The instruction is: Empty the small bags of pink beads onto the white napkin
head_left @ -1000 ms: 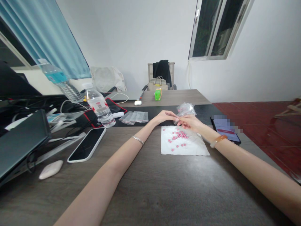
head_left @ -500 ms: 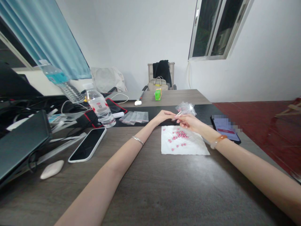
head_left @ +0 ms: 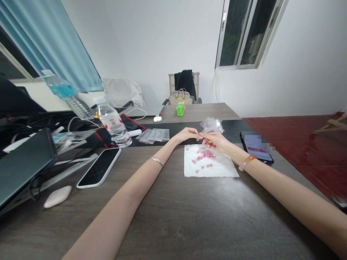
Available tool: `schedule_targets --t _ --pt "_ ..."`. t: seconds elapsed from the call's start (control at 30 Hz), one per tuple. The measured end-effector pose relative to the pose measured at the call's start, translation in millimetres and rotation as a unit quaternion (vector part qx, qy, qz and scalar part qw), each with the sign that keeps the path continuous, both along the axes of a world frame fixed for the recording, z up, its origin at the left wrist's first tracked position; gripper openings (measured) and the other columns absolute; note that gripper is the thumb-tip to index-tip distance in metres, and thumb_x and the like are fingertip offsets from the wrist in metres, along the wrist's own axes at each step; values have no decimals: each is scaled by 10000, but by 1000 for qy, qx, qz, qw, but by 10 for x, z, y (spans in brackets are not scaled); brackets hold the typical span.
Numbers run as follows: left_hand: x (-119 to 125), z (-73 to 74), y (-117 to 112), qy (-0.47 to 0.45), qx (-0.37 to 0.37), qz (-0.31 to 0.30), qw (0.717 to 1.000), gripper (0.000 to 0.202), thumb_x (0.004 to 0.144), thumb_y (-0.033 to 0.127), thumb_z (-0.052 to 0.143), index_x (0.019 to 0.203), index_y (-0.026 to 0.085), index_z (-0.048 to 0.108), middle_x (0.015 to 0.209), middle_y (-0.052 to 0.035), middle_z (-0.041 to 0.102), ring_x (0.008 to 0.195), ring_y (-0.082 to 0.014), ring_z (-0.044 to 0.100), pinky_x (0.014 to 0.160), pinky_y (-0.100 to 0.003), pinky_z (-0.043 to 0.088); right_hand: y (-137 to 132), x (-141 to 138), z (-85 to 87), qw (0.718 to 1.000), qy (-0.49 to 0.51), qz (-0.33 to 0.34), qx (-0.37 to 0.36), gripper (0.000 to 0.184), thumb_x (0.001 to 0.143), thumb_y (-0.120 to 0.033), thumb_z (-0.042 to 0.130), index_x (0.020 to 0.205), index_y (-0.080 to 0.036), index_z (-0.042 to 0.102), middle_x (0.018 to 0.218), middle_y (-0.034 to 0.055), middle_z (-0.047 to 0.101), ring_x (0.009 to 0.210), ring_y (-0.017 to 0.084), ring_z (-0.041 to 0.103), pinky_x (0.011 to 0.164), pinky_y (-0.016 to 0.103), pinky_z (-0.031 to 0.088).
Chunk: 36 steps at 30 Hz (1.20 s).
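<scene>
My left hand and my right hand meet above the far edge of a white paper napkin. My right fingers pinch the lower edge of a small clear plastic bag, which rises above them. My left fingertips are at the bag's lower corner, and I cannot tell whether they grip it. Several pink round tablets lie scattered on the napkin, just below my right hand. A few more pink specks show inside the bag.
Beyond the napkin lies a black desk mat with a row of clear bags. A water bottle and a black phone stand left; another phone lies right.
My fingers have come closer together at the bag's lower corner. The whole view has shifted slightly to the left.
</scene>
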<state>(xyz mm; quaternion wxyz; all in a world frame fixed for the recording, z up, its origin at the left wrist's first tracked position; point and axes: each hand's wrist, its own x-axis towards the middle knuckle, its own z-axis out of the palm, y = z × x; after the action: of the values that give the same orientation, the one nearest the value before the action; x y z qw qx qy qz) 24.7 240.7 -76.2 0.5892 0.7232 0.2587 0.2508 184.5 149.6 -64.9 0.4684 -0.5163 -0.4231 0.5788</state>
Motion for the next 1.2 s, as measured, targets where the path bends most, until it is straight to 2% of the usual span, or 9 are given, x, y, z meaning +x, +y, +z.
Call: schedule_targets --t 0.27,0.37,0.53,0.67,0.8,0.97,1.2 --pt "-3 -55 53 6 5 16 1000 236 589 288 743 739 111 700 665 -7 663 638 -99 557 654 -233 404 11 -12 -34 999 -39 9 25 211 841 -222 609 666 -107 631 536 30 641 320 43 453 317 154 373" --pt "7 -84 71 11 7 32 999 231 587 292 737 729 112 705 652 -3 657 624 -99 548 637 -229 398 45 11 -72 998 -62 -2 29 214 842 -226 602 660 -115 623 510 30 636 303 51 461 281 149 339" --pt "18 -71 48 17 10 58 998 181 606 260 697 719 119 702 637 17 639 602 -82 517 617 -216 371 75 26 -116 994 -102 -13 38 249 832 -277 612 622 -143 601 333 -16 511 252 83 444 235 153 280" --pt "28 -28 -2 17 17 61 998 132 616 238 670 653 111 673 607 25 609 604 -80 503 628 -218 367 62 5 -90 993 -113 -3 44 271 848 -243 572 594 -150 567 379 -6 539 275 91 480 245 159 291" --pt "40 -31 -12 17 18 36 999 182 629 284 688 673 111 653 614 26 605 603 -75 509 637 -221 374 54 3 -75 992 -116 -3 46 261 847 -186 540 590 -142 556 451 7 569 289 85 491 251 165 288" --pt "34 -23 -21 20 28 -8 999 264 629 318 715 771 108 643 726 -10 651 673 -92 563 698 -246 411 62 7 -104 992 -116 -6 52 251 860 -151 501 617 -136 562 481 -8 565 288 64 470 256 159 277" --pt "47 157 -84 44 85 -62 994 211 652 265 702 736 99 603 650 -3 623 629 -97 556 659 -252 432 52 22 -113 991 -123 8 61 250 861 -203 531 617 -148 537 458 -36 525 302 47 444 268 144 262"
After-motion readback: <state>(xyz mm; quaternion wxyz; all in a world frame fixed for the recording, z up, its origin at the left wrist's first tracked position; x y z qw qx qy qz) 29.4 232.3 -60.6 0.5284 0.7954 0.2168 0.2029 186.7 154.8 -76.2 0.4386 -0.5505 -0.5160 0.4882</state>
